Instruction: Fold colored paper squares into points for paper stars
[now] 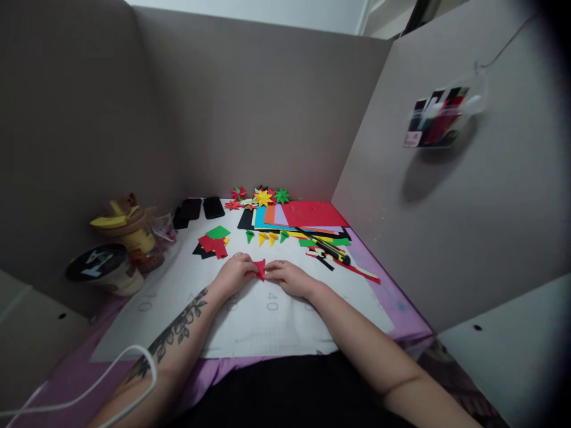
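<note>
Between my two hands, low over the white mat [250, 327], is a small piece of red paper [260, 270] that looks partly folded. My left hand [238, 273] pinches its left side with fingers and thumb. From the right, my right hand [288, 277] has its fingertips closed at the paper's other edge. Just beyond the hands stand several small folded pieces, green [250, 236] and yellow [267, 239], in a row. Left of them lies a loose pile of paper squares [214, 242] in red, green, black and yellow.
Coloured sheets [312, 214] are stacked at the back, with folded paper stars [264, 197] behind. A utility knife [332, 249] lies on paper strips at right. Pots [104, 267] stand at left. A clear pouch [439, 116] hangs on the right wall. A white cable [147, 356] crosses my left forearm.
</note>
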Demonstrator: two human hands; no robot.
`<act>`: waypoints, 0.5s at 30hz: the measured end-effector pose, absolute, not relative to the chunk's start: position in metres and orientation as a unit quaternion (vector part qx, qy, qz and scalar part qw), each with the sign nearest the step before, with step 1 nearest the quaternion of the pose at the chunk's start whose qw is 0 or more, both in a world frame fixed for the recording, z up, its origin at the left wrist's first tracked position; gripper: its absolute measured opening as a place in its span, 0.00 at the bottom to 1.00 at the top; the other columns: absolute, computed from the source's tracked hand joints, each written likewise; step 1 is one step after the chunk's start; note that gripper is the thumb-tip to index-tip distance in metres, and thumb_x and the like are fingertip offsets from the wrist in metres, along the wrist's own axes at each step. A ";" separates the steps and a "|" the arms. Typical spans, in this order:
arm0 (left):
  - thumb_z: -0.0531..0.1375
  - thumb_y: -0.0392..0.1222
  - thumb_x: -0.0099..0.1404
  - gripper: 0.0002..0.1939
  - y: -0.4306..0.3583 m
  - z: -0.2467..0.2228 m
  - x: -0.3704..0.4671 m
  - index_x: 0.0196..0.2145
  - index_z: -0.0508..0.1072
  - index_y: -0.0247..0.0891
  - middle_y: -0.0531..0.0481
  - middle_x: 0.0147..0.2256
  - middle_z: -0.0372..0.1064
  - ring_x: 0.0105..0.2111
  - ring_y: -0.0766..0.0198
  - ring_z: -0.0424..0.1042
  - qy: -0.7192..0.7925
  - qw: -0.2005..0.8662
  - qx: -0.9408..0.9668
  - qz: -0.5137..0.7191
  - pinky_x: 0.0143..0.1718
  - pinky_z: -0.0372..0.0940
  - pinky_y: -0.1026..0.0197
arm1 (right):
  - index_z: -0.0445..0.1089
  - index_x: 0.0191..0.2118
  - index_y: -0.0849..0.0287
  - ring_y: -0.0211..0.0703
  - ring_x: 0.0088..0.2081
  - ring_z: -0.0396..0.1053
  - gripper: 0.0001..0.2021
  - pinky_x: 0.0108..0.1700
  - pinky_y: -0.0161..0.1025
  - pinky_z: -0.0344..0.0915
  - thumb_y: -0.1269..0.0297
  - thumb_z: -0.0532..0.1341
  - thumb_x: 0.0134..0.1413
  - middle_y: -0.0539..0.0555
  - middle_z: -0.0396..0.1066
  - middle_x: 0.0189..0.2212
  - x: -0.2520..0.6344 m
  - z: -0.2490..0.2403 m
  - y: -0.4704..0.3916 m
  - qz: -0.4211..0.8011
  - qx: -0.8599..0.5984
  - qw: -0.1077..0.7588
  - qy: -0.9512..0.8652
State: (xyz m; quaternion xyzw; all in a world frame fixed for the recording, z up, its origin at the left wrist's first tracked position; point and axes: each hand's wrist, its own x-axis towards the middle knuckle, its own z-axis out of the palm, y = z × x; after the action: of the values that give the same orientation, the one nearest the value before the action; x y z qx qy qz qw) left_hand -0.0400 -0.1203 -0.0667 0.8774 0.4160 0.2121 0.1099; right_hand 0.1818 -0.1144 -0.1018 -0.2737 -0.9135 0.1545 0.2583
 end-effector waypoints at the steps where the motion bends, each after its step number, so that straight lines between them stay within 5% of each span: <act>1: 0.59 0.38 0.61 0.08 -0.120 -0.066 -0.040 0.33 0.79 0.43 0.46 0.34 0.70 0.38 0.58 0.66 0.417 0.107 0.877 0.212 0.41 0.61 0.58 | 0.74 0.45 0.56 0.44 0.48 0.67 0.17 0.51 0.43 0.63 0.77 0.55 0.54 0.56 0.71 0.47 0.181 -0.101 -0.115 0.144 -0.270 0.253 -0.918; 15: 0.57 0.44 0.59 0.10 -0.093 -0.085 -0.036 0.29 0.77 0.41 0.50 0.33 0.73 0.38 0.60 0.67 0.458 0.170 0.848 0.208 0.42 0.60 0.61 | 0.73 0.41 0.53 0.43 0.50 0.66 0.14 0.52 0.44 0.58 0.77 0.58 0.52 0.53 0.72 0.46 0.181 -0.095 -0.124 0.100 -0.275 0.206 -0.934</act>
State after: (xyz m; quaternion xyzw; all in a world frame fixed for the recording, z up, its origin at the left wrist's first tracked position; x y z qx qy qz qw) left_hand -0.0364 -0.0929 -0.0853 0.8476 0.4575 0.2082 0.1698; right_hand 0.1807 -0.1245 -0.0951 -0.2753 -0.9337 0.0997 0.2063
